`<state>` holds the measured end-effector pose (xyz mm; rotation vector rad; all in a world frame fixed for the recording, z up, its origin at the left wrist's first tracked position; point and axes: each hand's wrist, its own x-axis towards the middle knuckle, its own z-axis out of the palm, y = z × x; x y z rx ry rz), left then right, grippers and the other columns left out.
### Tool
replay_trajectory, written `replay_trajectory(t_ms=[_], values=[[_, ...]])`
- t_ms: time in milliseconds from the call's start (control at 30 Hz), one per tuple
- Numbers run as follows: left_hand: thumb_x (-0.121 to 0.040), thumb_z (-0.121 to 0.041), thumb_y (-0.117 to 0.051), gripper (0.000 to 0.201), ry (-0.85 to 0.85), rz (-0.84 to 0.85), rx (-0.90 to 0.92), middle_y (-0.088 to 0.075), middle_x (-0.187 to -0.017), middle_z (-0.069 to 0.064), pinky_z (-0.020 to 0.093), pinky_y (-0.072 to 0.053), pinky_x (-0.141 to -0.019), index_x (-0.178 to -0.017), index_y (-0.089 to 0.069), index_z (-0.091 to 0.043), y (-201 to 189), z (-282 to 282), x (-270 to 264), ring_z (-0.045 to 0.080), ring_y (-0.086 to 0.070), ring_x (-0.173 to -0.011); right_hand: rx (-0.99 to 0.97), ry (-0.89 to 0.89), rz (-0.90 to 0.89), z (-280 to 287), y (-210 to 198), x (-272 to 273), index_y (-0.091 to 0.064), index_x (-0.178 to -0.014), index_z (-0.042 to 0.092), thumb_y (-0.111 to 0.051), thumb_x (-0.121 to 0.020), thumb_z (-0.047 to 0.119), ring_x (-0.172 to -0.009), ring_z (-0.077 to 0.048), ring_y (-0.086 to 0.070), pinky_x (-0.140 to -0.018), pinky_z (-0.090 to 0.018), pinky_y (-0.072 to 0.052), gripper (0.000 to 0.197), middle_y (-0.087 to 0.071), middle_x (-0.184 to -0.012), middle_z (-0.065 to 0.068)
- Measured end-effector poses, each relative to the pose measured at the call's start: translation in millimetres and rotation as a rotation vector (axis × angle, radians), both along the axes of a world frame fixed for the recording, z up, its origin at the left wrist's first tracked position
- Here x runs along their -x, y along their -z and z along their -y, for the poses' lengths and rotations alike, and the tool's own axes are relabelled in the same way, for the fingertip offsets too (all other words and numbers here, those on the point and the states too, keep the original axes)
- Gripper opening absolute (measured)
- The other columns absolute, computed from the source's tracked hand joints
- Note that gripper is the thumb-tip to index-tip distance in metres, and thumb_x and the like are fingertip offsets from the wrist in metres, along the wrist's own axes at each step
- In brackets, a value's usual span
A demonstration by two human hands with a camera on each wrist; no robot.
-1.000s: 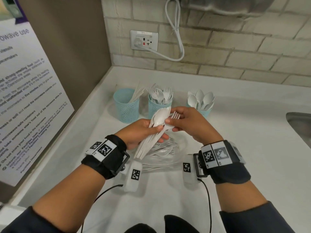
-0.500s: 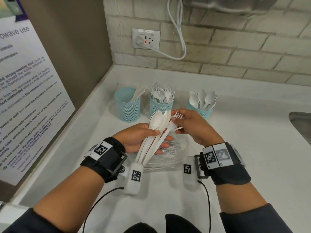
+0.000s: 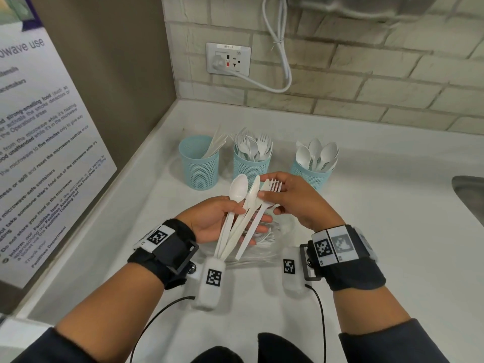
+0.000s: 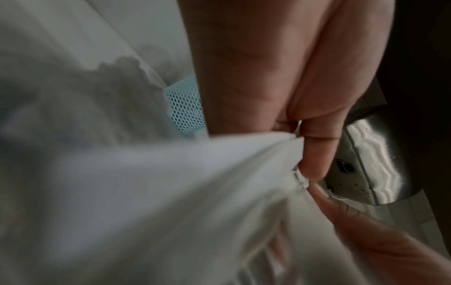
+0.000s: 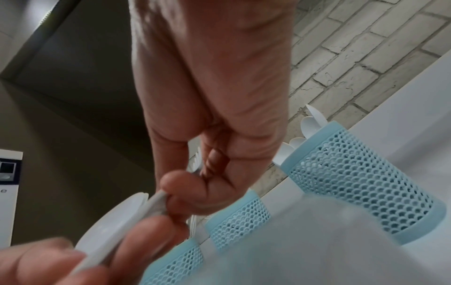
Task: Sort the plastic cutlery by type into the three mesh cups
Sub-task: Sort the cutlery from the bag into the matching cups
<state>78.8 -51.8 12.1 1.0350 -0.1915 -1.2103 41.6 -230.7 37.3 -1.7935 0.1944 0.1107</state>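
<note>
Head view: left hand [image 3: 217,221] clasped round fanned cutlery bundle [image 3: 242,218]; right hand [image 3: 296,203] pinched fork [image 3: 272,186] above that clasp. Risked dragging neighbouring pieces loose.

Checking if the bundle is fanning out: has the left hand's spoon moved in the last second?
Yes. Judged against the middle cup, the spoon has shifted left and toward the person, away from the fork.

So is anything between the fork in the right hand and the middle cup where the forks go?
Nothing visible blocks it. The right hand pinches the fork just in front of the middle cup, with open air between them. That cup is already crowded with forks, so room inside looks tight.
</note>
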Motion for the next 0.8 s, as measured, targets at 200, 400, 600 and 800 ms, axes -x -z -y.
replay_trajectory(t_ms=[200,400,600,800], values=[[-0.094,-0.002,-0.036,0.028,-0.115,0.022,-0.026,-0.071,-0.101,0.013,0.043,-0.055,-0.079,-0.112,-0.058,-0.001,1.5,4.7,0.4,0.025,-0.071,-0.088,-0.062,0.102,0.009,-0.4,5.6,-8.6,-0.058,-0.113,0.006,-0.066,-0.083,0.003,-0.057,-0.008,-0.06,-0.052,-0.013,-0.051,0.031,-0.066,-0.081,-0.006],[-0.096,-0.003,-0.034,0.024,-0.233,-0.045,-0.063,-0.073,-0.093,0.011,0.038,-0.059,-0.068,-0.108,-0.055,-0.005,1.7,3.5,-3.1,0.023,-0.072,-0.078,0.077,0.331,0.213,15.5,-19.3,-29.7,-0.061,-0.1,0.006,-0.055,-0.091,0.005,-0.065,-0.012,-0.061,-0.052,-0.018,-0.05,0.011,-0.069,-0.09,-0.011],[-0.096,-0.005,-0.035,0.023,-0.312,-0.075,-0.083,-0.067,-0.101,0.01,0.035,-0.058,-0.066,-0.105,-0.056,-0.009,1.0,2.0,-4.0,0.02,-0.071,-0.072,0.206,0.645,0.636,17.6,-59.6,-55.3,-0.062,-0.112,0.007,-0.043,-0.098,0.016,-0.077,-0.016,-0.064,-0.068,-0.026,-0.057,0.025,-0.062,-0.09,0.001],[-0.098,-0.008,-0.035,0.024,-0.344,-0.054,-0.097,-0.068,-0.097,0.009,0.032,-0.059,-0.064,-0.105,-0.058,-0.012,-1.5,1.4,-2.2,0.019,-0.069,-0.077,0.571,0.427,0.71,-1.2,-33.3,-85.1,-0.063,-0.112,0.001,-0.042,-0.098,0.012,-0.082,-0.029,-0.064,-0.071,-0.024,-0.044,0.028,-0.069,-0.092,-0.018]])
